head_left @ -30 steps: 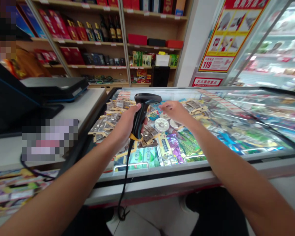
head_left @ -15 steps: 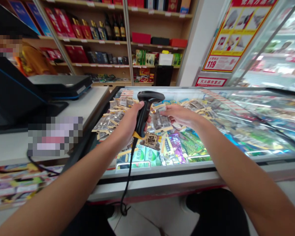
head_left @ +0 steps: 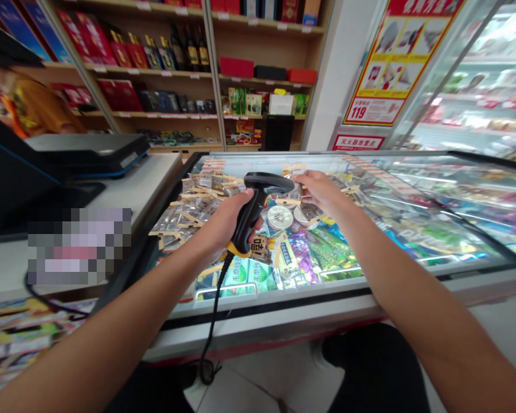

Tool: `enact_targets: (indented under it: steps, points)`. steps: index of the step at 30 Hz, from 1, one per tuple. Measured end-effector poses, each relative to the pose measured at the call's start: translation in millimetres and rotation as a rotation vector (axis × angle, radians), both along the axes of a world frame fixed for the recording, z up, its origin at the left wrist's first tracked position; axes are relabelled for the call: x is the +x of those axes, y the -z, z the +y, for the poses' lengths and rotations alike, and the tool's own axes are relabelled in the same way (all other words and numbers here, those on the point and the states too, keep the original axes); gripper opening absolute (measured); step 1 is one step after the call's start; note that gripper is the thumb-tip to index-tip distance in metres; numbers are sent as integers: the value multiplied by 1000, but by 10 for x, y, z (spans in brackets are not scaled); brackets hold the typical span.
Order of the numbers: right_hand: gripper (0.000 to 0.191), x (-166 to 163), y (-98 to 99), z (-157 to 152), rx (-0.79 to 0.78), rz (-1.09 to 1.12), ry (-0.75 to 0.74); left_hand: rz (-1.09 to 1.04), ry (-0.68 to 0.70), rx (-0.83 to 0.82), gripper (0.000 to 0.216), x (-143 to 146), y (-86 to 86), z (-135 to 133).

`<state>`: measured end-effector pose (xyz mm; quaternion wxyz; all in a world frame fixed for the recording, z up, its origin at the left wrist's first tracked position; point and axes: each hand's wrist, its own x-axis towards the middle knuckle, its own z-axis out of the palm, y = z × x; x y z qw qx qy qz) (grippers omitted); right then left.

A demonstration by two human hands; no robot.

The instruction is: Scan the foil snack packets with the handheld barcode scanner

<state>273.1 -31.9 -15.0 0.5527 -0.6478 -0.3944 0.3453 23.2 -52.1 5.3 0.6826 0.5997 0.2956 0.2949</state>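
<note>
My left hand [head_left: 230, 221] is wrapped round the handle of a black barcode scanner [head_left: 248, 215], whose head tilts up to the right and whose cord hangs down. To the right of the scanner head, my right hand [head_left: 322, 192] pinches a small clear snack packet [head_left: 293, 195], partly hidden behind the scanner and my fingers. Both hands are above the glass top of a chest freezer [head_left: 284, 312]. Similar snack packets [head_left: 189, 209] lie in a pile to the left. A brown packet [head_left: 261, 248] with large characters lies just below the scanner.
Two round lids [head_left: 280, 218] and colourful bags [head_left: 335, 249] show below my right hand. A counter [head_left: 155, 172] with a scale [head_left: 90, 154] stands left. Behind are shelves [head_left: 155, 71] of bottles and boxes. A person in an orange-brown top [head_left: 43, 106] is at far left.
My right hand has moved up and slightly right with the snack packet, uncovering the round lids. The scanner in my left hand has shifted a little. The view has turned slightly right.
</note>
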Motion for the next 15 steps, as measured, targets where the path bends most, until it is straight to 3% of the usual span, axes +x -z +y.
enact_targets:
  steps: [6,10,15]
  points:
    - [18,73,-21,27,35,-133,95,-5,-7,17,37,-10,-7,-6]
    - [22,292,-19,24,118,-552,202,-11,-43,24,36,-16,-26,-6]
    - [27,580,74,-40,-66,-1101,313,-7,-87,-1,33,-10,-69,-11]
